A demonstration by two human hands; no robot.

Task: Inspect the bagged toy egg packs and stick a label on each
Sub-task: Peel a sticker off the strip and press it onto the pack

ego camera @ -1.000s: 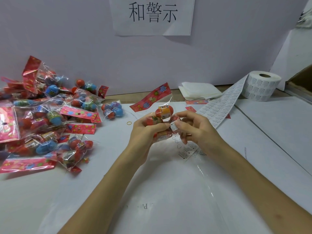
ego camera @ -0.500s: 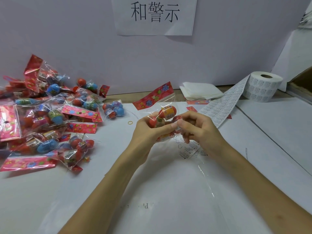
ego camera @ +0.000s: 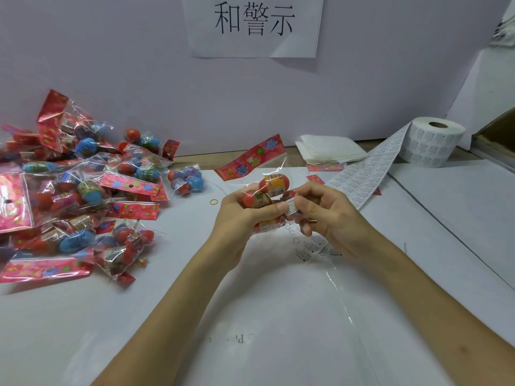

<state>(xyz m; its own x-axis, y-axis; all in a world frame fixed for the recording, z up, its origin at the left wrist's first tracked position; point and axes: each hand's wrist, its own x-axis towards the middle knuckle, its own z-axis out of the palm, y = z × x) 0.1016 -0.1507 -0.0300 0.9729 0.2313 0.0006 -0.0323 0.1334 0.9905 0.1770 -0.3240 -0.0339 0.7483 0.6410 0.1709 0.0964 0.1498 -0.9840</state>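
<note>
While L hand (ego camera: 239, 215) grips egg pack (ego camera: 271, 185) w/ curled fingers, R hand (ego camera: 326, 215) pinches white label (ego camera: 291, 208) onto it; label roll (ego camera: 429, 143) far right, pack pile (ego camera: 83, 196) on left.

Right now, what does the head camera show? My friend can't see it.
The left hand grips a bagged pack of toy eggs while the right hand pinches a small white label against it, above a white table. More packs lie piled at left; a label roll sits back right.

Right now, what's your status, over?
Left hand grips egg pack. Right hand pinches label onto it. Nothing in the way.
</note>
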